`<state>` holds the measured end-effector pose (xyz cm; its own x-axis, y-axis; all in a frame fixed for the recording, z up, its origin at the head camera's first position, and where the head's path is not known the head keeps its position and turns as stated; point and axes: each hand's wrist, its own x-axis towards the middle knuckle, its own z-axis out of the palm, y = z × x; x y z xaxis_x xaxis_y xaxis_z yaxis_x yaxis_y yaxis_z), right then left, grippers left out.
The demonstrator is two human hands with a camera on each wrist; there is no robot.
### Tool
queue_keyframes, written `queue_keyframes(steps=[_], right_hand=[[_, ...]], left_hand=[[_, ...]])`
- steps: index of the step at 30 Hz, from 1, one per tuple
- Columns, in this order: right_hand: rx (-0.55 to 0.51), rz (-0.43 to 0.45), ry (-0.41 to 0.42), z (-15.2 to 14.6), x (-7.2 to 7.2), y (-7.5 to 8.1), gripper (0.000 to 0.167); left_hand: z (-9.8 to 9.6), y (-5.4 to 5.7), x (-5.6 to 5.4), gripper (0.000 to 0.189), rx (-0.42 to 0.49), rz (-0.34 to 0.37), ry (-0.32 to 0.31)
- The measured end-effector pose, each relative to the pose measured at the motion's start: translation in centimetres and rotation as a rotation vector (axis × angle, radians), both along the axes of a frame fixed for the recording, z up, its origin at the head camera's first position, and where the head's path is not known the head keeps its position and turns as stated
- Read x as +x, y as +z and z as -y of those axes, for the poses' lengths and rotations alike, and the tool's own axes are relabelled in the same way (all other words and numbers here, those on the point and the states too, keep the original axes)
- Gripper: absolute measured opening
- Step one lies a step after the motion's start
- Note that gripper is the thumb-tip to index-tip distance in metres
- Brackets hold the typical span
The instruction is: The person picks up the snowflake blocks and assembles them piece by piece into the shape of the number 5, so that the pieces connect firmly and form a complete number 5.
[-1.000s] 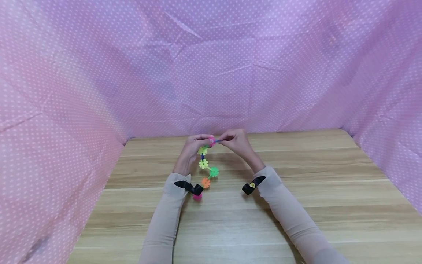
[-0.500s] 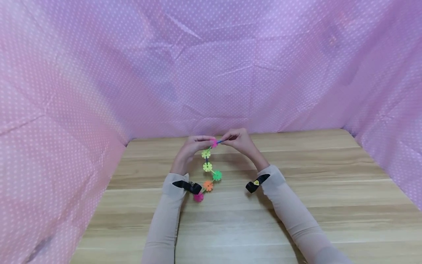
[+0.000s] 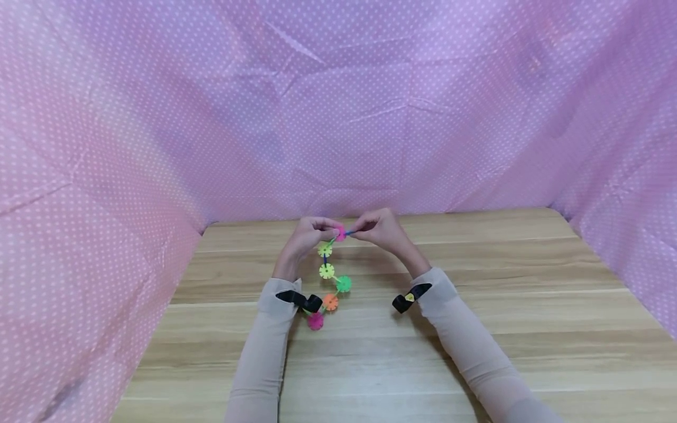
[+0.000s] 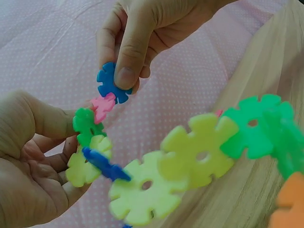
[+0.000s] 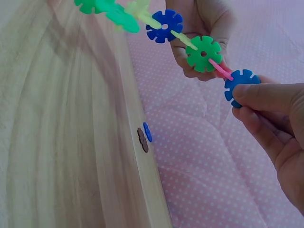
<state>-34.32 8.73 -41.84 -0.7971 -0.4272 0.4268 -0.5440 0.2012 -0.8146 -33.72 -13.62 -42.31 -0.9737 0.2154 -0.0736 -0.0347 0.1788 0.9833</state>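
A chain of slotted, flower-shaped plastic discs hangs between and below both hands. My left hand (image 3: pixel 300 244) pinches its upper end by the pink disc (image 3: pixel 340 233), beside a green disc (image 4: pixel 88 126). My right hand (image 3: pixel 383 229) holds a blue disc (image 5: pixel 241 87) between thumb and fingers. The blue disc's edge meets the pink one; how deep the slots sit cannot be told. Below trail yellow discs (image 3: pixel 326 271), a dark blue disc (image 5: pixel 164 26), a green disc (image 3: pixel 344 284), an orange disc (image 3: pixel 330 302) and a magenta disc (image 3: pixel 315 321), partly near the left wrist strap.
The wooden table (image 3: pixel 502 329) spreads beneath both forearms. Pink dotted cloth (image 3: pixel 338 117) encloses its back and sides. At the table's edge in the right wrist view are a brown disc (image 5: pixel 142 140) and a small blue disc (image 5: pixel 147 132). Each wrist wears a black strap (image 3: pixel 412 297).
Both hands shifted slightly right, then back left and a little lower, with the chain swinging along. The blue and pink discs have stayed together between the fingertips.
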Motion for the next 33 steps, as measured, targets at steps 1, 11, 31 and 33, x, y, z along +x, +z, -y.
queue_keyframes(steps=[1,11,31,33], right_hand=[[-0.002,-0.007,-0.001,0.0,0.1,0.0,0.005],[-0.025,-0.044,-0.037,0.3,0.3,0.3,0.004],[-0.008,0.043,-0.022,0.6,-0.3,-0.3,0.007],[-0.008,0.044,-0.037,0.6,-0.3,-0.5,0.007]], left_hand=[[0.0,0.0,0.0,0.018,-0.001,0.004,0.003],[-0.4,0.3,-0.1,0.019,0.011,0.001,0.033],[0.1,-0.5,-0.3,0.019,0.032,0.034,-0.065],[0.0,-0.7,-0.4,0.020,0.038,0.049,-0.086]])
